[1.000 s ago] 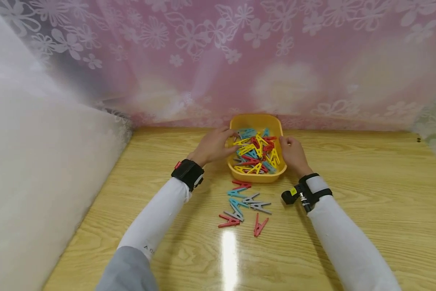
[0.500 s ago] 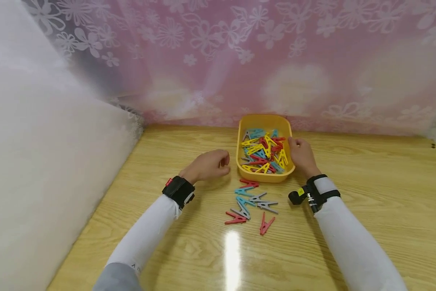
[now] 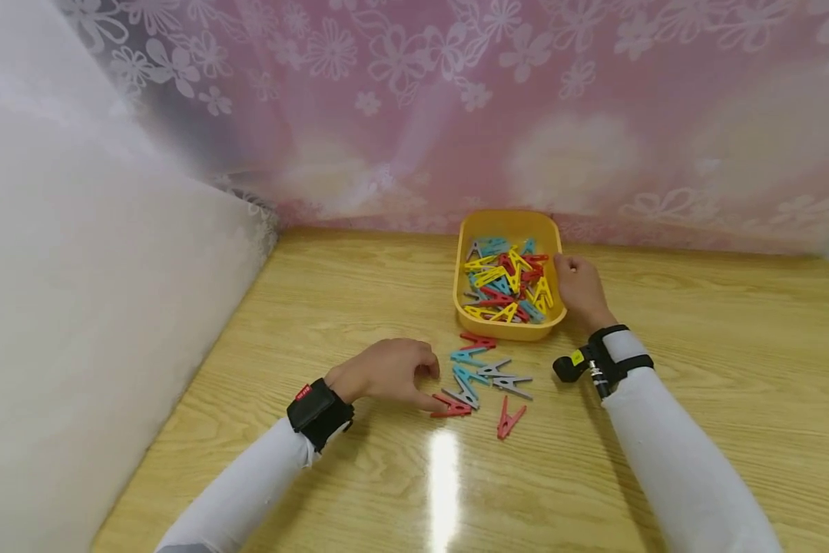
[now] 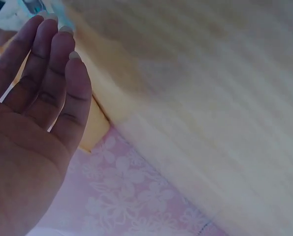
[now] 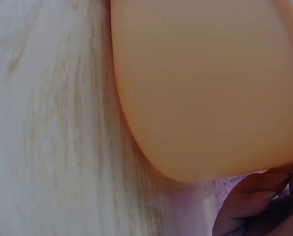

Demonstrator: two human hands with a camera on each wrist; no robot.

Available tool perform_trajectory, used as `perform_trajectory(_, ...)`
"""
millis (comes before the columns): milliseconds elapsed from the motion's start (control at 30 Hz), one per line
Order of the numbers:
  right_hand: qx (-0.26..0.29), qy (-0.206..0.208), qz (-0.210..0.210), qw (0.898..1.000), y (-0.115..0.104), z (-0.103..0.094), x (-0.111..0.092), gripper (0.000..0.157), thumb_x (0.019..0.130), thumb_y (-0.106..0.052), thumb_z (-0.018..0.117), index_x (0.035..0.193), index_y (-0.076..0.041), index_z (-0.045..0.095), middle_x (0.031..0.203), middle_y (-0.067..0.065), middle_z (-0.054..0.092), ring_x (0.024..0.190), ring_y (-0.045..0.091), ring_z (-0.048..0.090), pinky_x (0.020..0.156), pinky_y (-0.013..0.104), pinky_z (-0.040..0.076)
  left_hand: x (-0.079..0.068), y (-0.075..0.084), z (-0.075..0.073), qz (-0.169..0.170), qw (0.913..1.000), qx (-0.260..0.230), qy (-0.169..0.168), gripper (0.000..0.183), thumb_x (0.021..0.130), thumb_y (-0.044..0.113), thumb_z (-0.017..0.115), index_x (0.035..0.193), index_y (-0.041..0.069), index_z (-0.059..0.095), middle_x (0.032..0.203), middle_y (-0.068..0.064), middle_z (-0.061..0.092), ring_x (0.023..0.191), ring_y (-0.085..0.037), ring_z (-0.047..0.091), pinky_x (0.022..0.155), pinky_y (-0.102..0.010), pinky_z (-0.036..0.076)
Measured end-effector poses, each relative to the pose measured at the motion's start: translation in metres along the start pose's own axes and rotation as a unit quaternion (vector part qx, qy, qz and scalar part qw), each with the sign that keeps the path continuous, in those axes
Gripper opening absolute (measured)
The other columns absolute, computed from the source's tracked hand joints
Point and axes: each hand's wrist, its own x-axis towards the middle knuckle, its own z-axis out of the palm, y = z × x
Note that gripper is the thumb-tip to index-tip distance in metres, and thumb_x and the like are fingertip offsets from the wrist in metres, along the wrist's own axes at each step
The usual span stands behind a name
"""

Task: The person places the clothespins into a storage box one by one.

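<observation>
On the table by the loose clothespins, my left hand (image 3: 389,372) has its thumb tip right at a red clothespin (image 3: 453,407). The left wrist view shows the fingers (image 4: 50,83) of that hand nearly straight, with nothing held in them. My right hand (image 3: 581,290) grips the right rim of a yellow plastic basin (image 3: 511,330). Inside the basin lie several yellow, red, blue and grey clothespins (image 3: 500,296). From the right wrist, the basin's outer wall (image 5: 205,88) fills much of the view, and curled fingers (image 5: 249,201) show at its edge.
Between the basin and my left hand lie a blue clothespin (image 3: 469,355), a grey clothespin (image 3: 513,385) and several others. One red clothespin (image 3: 509,421) lies nearer me. Behind the wooden table (image 3: 359,276) hangs a pink floral curtain (image 3: 455,153); a white wall (image 3: 110,269) bounds the left.
My left hand has come out of the basin and moved toward me, down to the loose clothespins. The right hand stays at the basin's rim. The head view has shifted slightly.
</observation>
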Motion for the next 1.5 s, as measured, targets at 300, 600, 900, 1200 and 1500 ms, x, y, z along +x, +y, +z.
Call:
perform_trajectory(300,0.005,0.007,0.007,1.0,0.001,-0.01,0.002,0.066,0.101,-0.052,0.024,0.13,0.004,0.046,0.105,0.015,0.042,0.09,0.024,0.041,0.068,0.031,0.036,-0.004,0.014,0.009,0.035,0.9979,0.051,0.016,0.038,0.074,0.055,0.075,0.092,0.022,0.068,0.085,0.013,0.055,0.075,-0.003,0.048,0.067,-0.021,0.04)
perform_trajectory(600,0.005,0.012,0.005,1.0,0.003,-0.012,0.002,0.066,0.102,-0.051,0.024,0.131,0.004,0.046,0.106,0.016,0.043,0.09,0.024,0.042,0.067,0.03,0.036,-0.003,0.014,0.009,0.035,0.9978,0.052,0.022,0.026,0.079,0.045,0.074,0.09,0.021,0.069,0.087,0.013,0.057,0.076,-0.004,0.048,0.067,-0.022,0.041)
perform_trajectory(900,0.008,0.012,-0.012,1.0,0.0,-0.008,0.001,0.063,0.103,-0.047,0.025,0.125,0.007,0.048,0.096,0.015,0.042,0.083,0.024,0.042,0.064,0.03,0.035,0.0,0.009,-0.025,0.041,0.9976,0.023,0.051,0.026,0.082,0.043,0.072,0.092,0.018,0.07,0.087,0.008,0.059,0.076,-0.006,0.051,0.067,-0.023,0.043)
perform_trajectory(1200,0.014,0.01,-0.008,1.0,-0.001,-0.004,0.002,0.06,0.103,-0.044,0.027,0.126,0.007,0.048,0.102,0.016,0.043,0.087,0.024,0.042,0.066,0.029,0.036,0.06,-0.003,-0.062,0.015,0.9898,0.006,0.141,0.033,0.087,0.042,0.068,0.101,0.012,0.07,0.095,0.0,0.064,0.085,-0.014,0.058,0.072,-0.027,0.045)
perform_trajectory(1500,0.01,0.014,-0.011,1.0,-0.001,0.002,0.001,0.056,0.103,-0.046,0.028,0.111,0.006,0.049,0.09,0.012,0.039,0.08,0.022,0.041,0.061,0.027,0.034,0.11,-0.009,-0.064,-0.031,0.9805,-0.01,0.194,0.041,0.092,0.043,0.061,0.115,0.009,0.067,0.11,-0.005,0.065,0.101,-0.019,0.058,0.087,-0.032,0.044)
